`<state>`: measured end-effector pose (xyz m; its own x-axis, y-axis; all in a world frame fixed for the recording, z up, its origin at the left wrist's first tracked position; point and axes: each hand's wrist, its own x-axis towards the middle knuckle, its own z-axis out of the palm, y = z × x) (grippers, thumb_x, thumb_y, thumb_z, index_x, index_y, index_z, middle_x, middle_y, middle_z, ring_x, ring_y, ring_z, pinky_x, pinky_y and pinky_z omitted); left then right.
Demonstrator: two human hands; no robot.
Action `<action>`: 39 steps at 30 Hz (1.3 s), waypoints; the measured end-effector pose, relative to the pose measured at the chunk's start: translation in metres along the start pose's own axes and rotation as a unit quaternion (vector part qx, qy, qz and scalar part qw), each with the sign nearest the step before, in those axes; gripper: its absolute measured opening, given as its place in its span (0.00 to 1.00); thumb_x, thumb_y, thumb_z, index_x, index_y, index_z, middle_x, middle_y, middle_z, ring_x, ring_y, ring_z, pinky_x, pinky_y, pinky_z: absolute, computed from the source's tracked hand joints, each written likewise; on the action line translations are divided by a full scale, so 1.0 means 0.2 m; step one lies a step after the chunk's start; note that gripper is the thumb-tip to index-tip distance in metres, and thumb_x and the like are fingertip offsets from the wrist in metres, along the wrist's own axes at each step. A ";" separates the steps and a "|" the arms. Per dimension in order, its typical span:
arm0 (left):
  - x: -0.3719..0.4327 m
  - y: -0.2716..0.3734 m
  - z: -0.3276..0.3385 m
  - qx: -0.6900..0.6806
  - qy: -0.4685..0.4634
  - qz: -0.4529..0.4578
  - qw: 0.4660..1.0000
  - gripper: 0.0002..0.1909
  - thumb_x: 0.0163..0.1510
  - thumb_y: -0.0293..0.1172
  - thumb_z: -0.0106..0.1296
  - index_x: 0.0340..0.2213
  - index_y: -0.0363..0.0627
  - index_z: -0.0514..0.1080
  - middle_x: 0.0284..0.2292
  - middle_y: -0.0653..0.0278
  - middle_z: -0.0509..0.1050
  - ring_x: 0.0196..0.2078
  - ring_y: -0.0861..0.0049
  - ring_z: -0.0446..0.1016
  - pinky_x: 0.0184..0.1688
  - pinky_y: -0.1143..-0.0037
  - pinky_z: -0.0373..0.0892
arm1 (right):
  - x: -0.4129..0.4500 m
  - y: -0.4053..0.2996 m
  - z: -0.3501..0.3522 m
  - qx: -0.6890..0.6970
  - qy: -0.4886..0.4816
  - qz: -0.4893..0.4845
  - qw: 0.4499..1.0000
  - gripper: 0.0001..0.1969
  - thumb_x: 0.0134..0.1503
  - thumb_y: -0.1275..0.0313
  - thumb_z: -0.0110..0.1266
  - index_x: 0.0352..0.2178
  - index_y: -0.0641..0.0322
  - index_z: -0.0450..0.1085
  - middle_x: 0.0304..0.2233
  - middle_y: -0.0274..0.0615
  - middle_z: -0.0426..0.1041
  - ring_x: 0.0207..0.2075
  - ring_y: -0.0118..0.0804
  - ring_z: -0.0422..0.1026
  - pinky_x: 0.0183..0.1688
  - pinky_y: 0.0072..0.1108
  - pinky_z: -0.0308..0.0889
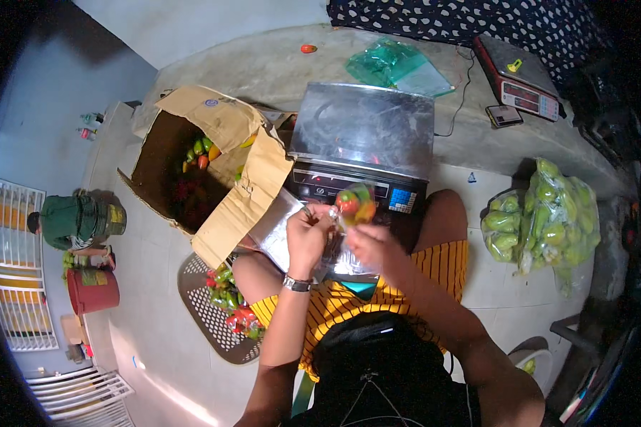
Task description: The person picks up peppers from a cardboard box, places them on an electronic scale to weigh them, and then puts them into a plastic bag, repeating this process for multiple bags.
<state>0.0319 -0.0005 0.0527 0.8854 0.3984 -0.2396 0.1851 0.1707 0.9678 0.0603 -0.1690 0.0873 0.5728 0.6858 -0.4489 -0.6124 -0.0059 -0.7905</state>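
A small clear plastic bag of red, green and orange peppers (362, 200) is held up over my lap, in front of a digital scale (363, 131) with a bare metal platform. My left hand (309, 235), with a metal wristwatch, pinches the gathered neck of the bag between its fingers. Against the bag's near side, my right hand (376, 246) is blurred, and its exact hold on the plastic is hard to make out. Flat clear plastic bags (278, 227) lie by my left hand. More peppers (202, 155) show inside an open cardboard box (240, 205).
A plastic basket (196, 299) holds bagged peppers by my left leg. Bags of green vegetables (558, 224) rest on the right. The ledge carries a second scale (518, 80), a phone (503, 116) and green plastic bags (387, 61). A person (67, 221) bends near buckets (93, 291).
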 end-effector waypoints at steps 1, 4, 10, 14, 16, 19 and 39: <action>0.00 -0.01 0.03 -0.065 -0.004 -0.017 0.998 0.04 0.58 0.22 0.53 0.34 0.33 0.74 0.26 0.63 0.77 0.26 0.83 0.74 0.28 0.84 0.69 | -0.02 0.04 0.06 0.096 -0.009 0.020 0.995 0.16 0.66 0.58 0.42 0.28 0.55 0.62 0.21 0.24 0.58 0.19 0.18 0.55 0.22 0.13 0.50; -0.06 0.11 0.08 -0.219 -0.090 -0.058 0.970 0.04 0.58 0.21 0.52 0.34 0.34 0.74 0.30 0.62 0.78 0.29 0.81 0.75 0.34 0.82 0.71 | 0.03 0.27 0.07 0.374 -0.160 0.019 0.913 0.17 0.65 0.57 0.45 0.27 0.56 0.60 0.19 0.28 0.58 0.18 0.23 0.55 0.23 0.16 0.52; -0.09 0.19 -0.07 -0.196 -0.243 -0.023 0.950 0.03 0.54 0.22 0.57 0.31 0.35 0.75 0.31 0.61 0.78 0.36 0.78 0.75 0.45 0.77 0.69 | 0.07 0.12 -0.10 0.191 -0.009 -0.090 0.977 0.12 0.63 0.63 0.48 0.29 0.59 0.66 0.21 0.25 0.62 0.22 0.18 0.59 0.27 0.15 0.57; -0.03 0.21 -0.06 0.027 -0.205 0.076 0.975 0.02 0.53 0.23 0.58 0.30 0.37 0.75 0.31 0.62 0.78 0.35 0.79 0.75 0.43 0.78 0.68 | 0.14 0.01 -0.38 -0.036 -0.078 -0.111 0.990 0.15 0.62 0.61 0.47 0.24 0.59 0.67 0.19 0.26 0.61 0.21 0.21 0.59 0.25 0.19 0.54; 0.00 0.20 -0.06 0.237 -0.099 0.145 0.956 0.02 0.53 0.22 0.57 0.30 0.36 0.77 0.31 0.64 0.78 0.35 0.81 0.74 0.42 0.79 0.67 | 0.09 -0.11 -0.29 -0.099 -0.049 -0.089 0.990 0.16 0.63 0.61 0.47 0.23 0.58 0.66 0.19 0.25 0.60 0.21 0.20 0.58 0.25 0.17 0.53; 0.02 0.15 0.02 0.180 0.002 0.050 0.982 0.03 0.53 0.20 0.57 0.31 0.36 0.77 0.31 0.65 0.78 0.32 0.83 0.73 0.37 0.81 0.68 | 0.05 -0.09 -0.07 -0.125 0.006 -0.083 0.989 0.17 0.65 0.60 0.44 0.28 0.61 0.69 0.19 0.27 0.63 0.20 0.20 0.60 0.23 0.16 0.56; 0.00 0.13 0.05 0.129 -0.073 0.038 0.988 0.02 0.56 0.23 0.56 0.31 0.37 0.75 0.28 0.68 0.77 0.30 0.87 0.72 0.35 0.83 0.68 | 0.07 -0.06 -0.13 -0.246 0.031 -0.187 0.951 0.19 0.63 0.59 0.46 0.22 0.60 0.67 0.17 0.28 0.62 0.21 0.20 0.60 0.25 0.20 0.57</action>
<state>0.0408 -0.0052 0.0779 0.9495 0.2639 -0.1695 0.2014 -0.0988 0.9745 0.0897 -0.1782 0.0787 0.7404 0.6631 -0.1096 -0.0394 -0.1200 -0.9920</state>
